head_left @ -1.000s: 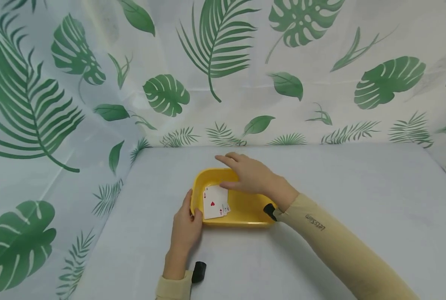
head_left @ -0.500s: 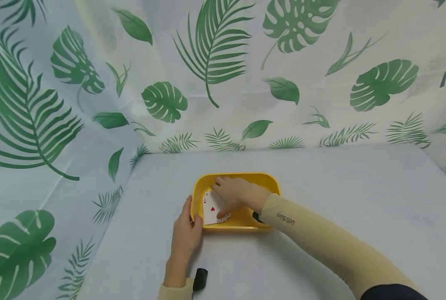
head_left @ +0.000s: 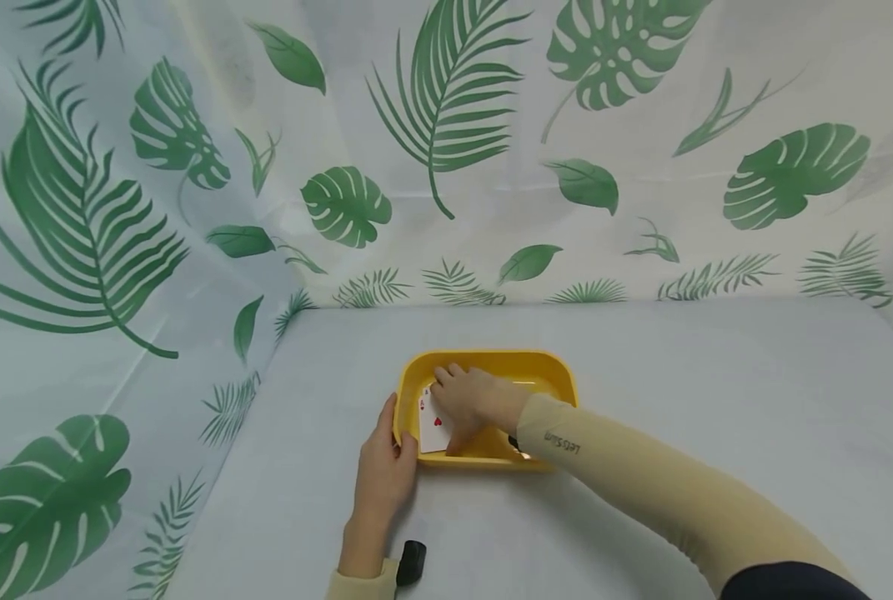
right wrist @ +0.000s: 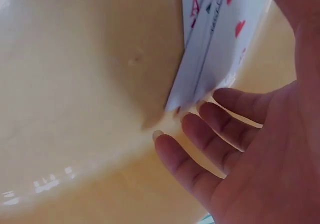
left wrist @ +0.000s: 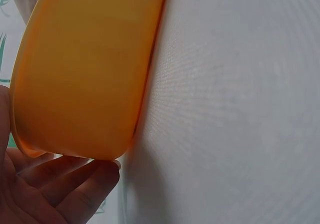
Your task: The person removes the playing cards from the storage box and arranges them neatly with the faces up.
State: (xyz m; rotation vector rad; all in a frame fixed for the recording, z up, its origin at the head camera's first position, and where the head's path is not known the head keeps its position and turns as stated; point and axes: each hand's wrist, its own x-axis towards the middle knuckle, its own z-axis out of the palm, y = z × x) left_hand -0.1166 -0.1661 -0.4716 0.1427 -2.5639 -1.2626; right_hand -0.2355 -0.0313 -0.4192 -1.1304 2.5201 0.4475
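A yellow plastic tub (head_left: 506, 360) with rounded corners stands upright on the pale cloth. My left hand (head_left: 383, 468) grips its left end, thumb over the rim and fingers along the outside wall, as the left wrist view also shows on the tub's wall (left wrist: 85, 73). Inside, at the left, lies a small overlapping stack of playing cards (head_left: 433, 435), an ace of hearts on top. Down in the tub, my right hand (head_left: 470, 404) spans the stack. In the right wrist view its loosely bent fingertips are at the lower edge of the cards (right wrist: 220, 48); no firm hold shows.
White cloth (head_left: 679, 367) covers the table around the tub. Behind it and at the left hang curtains (head_left: 484, 217) printed with green leaves. A black wrist device (head_left: 412, 562) sits at the left cuff.
My right hand has come down from above the tub to the cards and now covers more of the stack. The left hand keeps its grip on the tub's left end.
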